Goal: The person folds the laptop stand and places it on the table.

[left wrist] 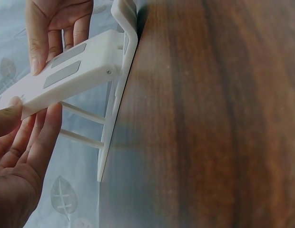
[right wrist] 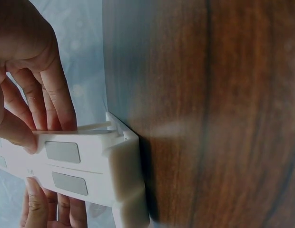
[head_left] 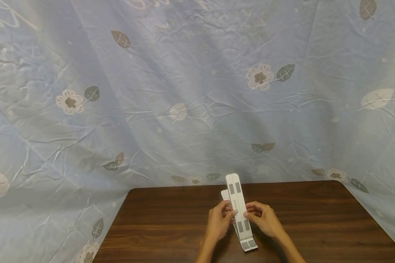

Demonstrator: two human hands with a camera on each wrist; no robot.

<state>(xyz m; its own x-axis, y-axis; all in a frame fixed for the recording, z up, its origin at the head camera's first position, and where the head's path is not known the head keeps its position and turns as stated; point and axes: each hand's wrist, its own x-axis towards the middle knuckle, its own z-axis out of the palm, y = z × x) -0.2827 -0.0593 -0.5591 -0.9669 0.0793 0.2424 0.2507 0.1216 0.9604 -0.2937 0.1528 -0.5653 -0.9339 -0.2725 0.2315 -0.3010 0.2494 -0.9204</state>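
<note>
Nearest in my head feed is the upturned lip (right wrist: 126, 175) of a white folding laptop stand (head_left: 238, 199), close to the near side of the wood-grain table (head_left: 164, 223). Just beyond it I see both hands at the stand's raised upper section, one on each edge. The left hand (head_left: 217, 222) pinches its edge, thumb on the padded face and fingers underneath. The right hand (head_left: 264, 221) pinches the opposite edge the same way, its fingers reaching behind. Grey rectangular pads (right wrist: 63, 152) sit in pairs on that face. From the left wrist I make out two slim struts (left wrist: 83, 112) running from behind the upper section to the lower rail (left wrist: 102, 164), which appears to rest along the tabletop. Farther back, past the table's rounded far corners, hangs a creased pale-blue curtain (head_left: 184, 65) printed with leaves and flowers (head_left: 260, 77).
</note>
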